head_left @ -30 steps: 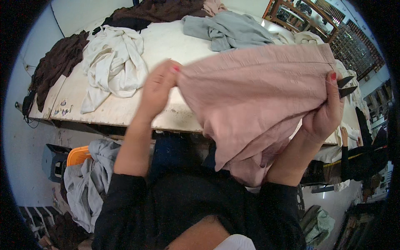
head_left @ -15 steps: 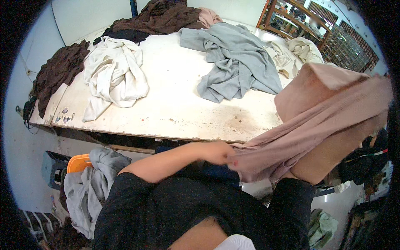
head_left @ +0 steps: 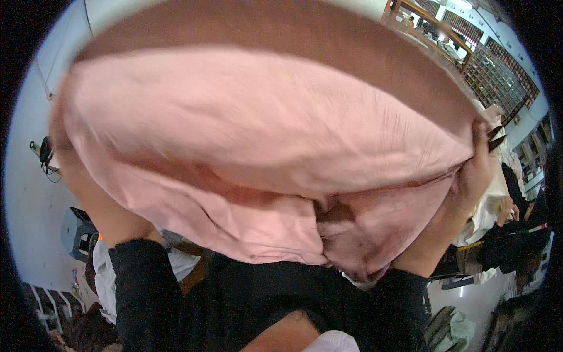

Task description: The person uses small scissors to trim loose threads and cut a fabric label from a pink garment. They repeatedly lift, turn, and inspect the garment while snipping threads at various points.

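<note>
A large pink cloth [head_left: 258, 117], perhaps a garment, is raised and spread wide in front of me, blurred along its upper part. My right hand [head_left: 476, 170] is closed on its right edge. Two dark pointed blades [head_left: 497, 138], like thread snips, stick out beside the fingers of that hand. On the far left my left hand [head_left: 60, 138] holds up the other side; its fingers are mostly hidden by the fabric and blur. The cloth sags between both hands, with folds and a dark opening near its lower middle. It covers nearly all of the worktable.
A co-worker's hand [head_left: 505, 208] shows at the right beside cream cloth [head_left: 489, 205]. A blue-grey plastic stool or bin [head_left: 76, 232] stands at the left, near whitish cloth [head_left: 104, 276]. Greenish cloth [head_left: 451, 328] lies low at the right. Wooden shelving [head_left: 428, 20] rises at the back right.
The pink cloth has swung from my right side to across my front and opened out. My left arm has moved far left and up. The cloth now hides the tabletop and its piles.
</note>
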